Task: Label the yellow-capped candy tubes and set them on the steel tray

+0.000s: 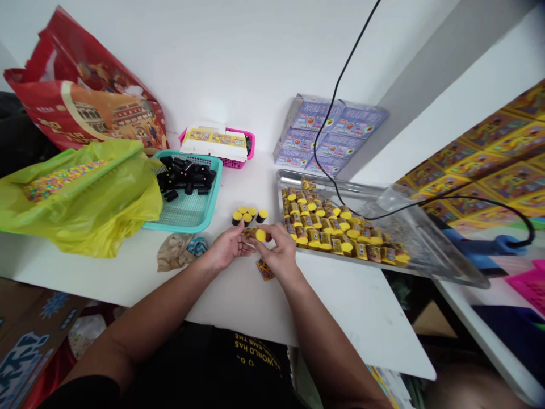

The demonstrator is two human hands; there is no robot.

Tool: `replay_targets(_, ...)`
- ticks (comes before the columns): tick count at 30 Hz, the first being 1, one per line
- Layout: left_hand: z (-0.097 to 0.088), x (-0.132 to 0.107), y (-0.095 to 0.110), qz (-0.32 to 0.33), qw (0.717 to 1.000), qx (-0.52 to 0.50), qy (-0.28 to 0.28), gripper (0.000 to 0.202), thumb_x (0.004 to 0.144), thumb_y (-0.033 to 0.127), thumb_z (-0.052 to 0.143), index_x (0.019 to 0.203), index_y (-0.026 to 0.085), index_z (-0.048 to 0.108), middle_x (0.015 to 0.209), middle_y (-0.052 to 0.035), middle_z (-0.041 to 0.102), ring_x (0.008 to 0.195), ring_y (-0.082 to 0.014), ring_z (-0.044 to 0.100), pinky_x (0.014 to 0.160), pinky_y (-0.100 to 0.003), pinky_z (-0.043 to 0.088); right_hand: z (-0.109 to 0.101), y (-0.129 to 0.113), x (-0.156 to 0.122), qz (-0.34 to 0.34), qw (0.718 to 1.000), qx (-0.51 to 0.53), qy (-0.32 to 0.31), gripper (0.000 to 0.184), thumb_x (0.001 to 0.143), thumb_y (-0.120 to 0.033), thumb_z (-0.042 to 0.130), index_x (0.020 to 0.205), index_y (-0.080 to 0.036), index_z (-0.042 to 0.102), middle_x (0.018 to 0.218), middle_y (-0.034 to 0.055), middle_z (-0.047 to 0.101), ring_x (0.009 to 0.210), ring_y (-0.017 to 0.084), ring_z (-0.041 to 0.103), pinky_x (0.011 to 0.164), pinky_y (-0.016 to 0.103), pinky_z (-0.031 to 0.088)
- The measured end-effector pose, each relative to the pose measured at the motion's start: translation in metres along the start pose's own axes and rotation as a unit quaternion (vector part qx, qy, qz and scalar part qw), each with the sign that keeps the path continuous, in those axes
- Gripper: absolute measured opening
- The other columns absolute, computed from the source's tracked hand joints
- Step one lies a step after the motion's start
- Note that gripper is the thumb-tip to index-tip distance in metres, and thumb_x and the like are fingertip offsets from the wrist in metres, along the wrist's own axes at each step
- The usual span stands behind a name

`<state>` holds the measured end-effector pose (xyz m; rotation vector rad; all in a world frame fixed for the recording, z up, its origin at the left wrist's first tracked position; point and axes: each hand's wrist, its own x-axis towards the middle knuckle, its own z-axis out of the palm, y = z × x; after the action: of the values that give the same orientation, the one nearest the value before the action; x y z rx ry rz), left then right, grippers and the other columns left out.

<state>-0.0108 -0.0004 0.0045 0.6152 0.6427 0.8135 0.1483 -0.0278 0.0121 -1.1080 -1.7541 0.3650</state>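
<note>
My left hand (227, 248) and my right hand (281, 253) meet over the white table (349, 295), both pinched on one small tube with a yellow cap (259, 234). A printed label seems to wrap it. Several black tubes with yellow caps (249, 215) stand just beyond my fingers. A small stack of printed labels (264, 270) lies under my right wrist. To the right, a metal tray (426, 250) holds several finished yellow-capped tubes with labels (336, 230).
A teal basket (187, 213) with black tubes sits left of centre, a pink basket (249, 149) behind it. A yellow plastic bag (85, 196) of coloured beads and a red bag (85, 108) fill the left. Purple boxes (327, 136) stand by the wall; a black cable (340, 85) hangs over the tray.
</note>
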Motion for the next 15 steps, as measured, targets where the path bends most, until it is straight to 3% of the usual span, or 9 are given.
replay_targets(3,-0.0007,0.0013,-0.0006,-0.045,0.999,-0.021,-0.014,0.047,0.075,0.057,0.066,0.083,0.011,0.066,0.072,-0.0084,0.067,0.063,-0.0157,0.062,0.061,-0.026,0.045,0.0002,0.0009,-0.0026,-0.088,0.991,-0.086,0.046,0.029,0.08,-0.022,0.065,0.11,-0.026,0.064,0.085,0.0034,0.057,0.076,0.018,0.055,0.069,0.034,0.049)
replay_targets(6,0.0013,0.0006,-0.0006,-0.012,0.997,-0.081,0.01,0.031,0.076,0.041,0.072,0.081,0.012,0.065,0.069,-0.0036,0.065,0.06,-0.0114,0.059,0.061,-0.024,0.043,0.0014,-0.001,-0.0033,-0.159,0.981,-0.106,0.018,0.034,0.081,-0.021,0.066,0.115,-0.024,0.062,0.092,0.0065,0.06,0.084,0.02,0.057,0.073,0.035,0.05)
replay_targets(9,0.0029,-0.0011,0.0019,0.016,0.994,-0.102,0.038,0.019,0.074,0.027,0.074,0.079,0.012,0.065,0.07,-0.0022,0.065,0.059,-0.0095,0.057,0.059,-0.022,0.04,0.0031,-0.0032,-0.003,-0.12,0.991,-0.061,0.005,0.039,0.083,-0.025,0.066,0.121,-0.023,0.058,0.093,0.0062,0.06,0.084,0.02,0.058,0.073,0.036,0.051)
replay_targets(12,0.0022,-0.0021,0.0051,0.021,0.993,-0.102,0.055,0.012,0.074,0.021,0.073,0.076,0.011,0.065,0.07,-0.0025,0.066,0.059,-0.0095,0.057,0.06,-0.023,0.041,0.0057,-0.0018,-0.0031,-0.052,0.998,-0.015,0.011,0.028,0.089,-0.027,0.059,0.118,-0.024,0.061,0.09,0.0039,0.06,0.079,0.017,0.059,0.072,0.034,0.052)
replay_targets(15,0.0006,-0.0018,0.0069,0.011,0.991,-0.124,0.055,0.009,0.079,0.019,0.068,0.079,0.011,0.067,0.072,-0.0039,0.067,0.062,-0.0102,0.059,0.064,-0.024,0.043,0.0089,0.0018,-0.0039,-0.06,0.998,-0.036,0.009,0.022,0.09,-0.026,0.058,0.111,-0.024,0.065,0.089,0.0043,0.061,0.081,0.017,0.059,0.073,0.033,0.052)
